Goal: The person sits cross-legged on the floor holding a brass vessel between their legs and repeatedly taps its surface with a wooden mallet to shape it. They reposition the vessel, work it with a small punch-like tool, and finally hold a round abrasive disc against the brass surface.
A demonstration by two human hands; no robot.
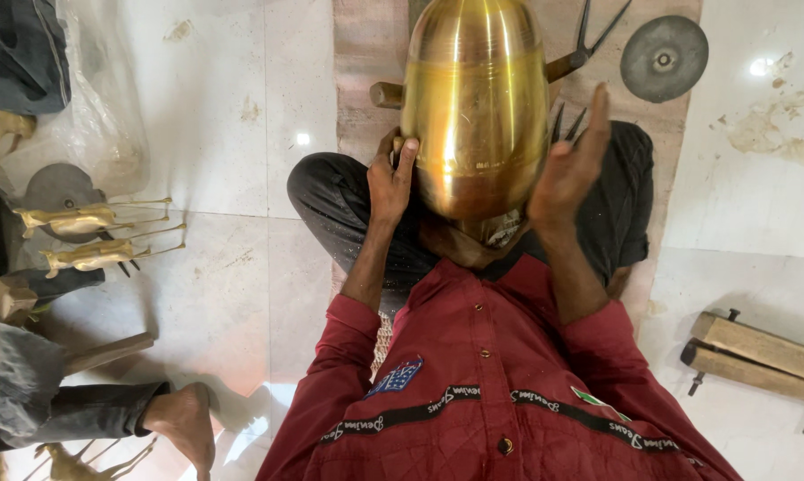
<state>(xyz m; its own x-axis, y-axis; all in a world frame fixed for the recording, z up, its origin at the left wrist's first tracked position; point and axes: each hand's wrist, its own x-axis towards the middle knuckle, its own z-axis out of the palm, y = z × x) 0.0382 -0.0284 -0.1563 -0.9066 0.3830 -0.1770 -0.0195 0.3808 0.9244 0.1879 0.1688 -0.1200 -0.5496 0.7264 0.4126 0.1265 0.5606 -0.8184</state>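
Note:
A large polished brass vessel (475,98), egg-shaped with a faint band round its middle, is held up over my crossed legs in dark trousers (335,200). My left hand (391,178) grips its lower left side, fingers curled against the metal. My right hand (569,165) presses flat on its right side, fingers stretched upward. The vessel's lower end rests near my lap and hides what lies beneath it. My red shirt (491,374) fills the bottom of the view.
Two brass deer figurines (95,236) lie on the white tiled floor at left, by a grey disc (59,187). Another grey disc (664,58) and a pronged metal tool (589,40) lie at the top right. A wooden clamp (758,352) sits at right. Another person's foot (184,419) is at lower left.

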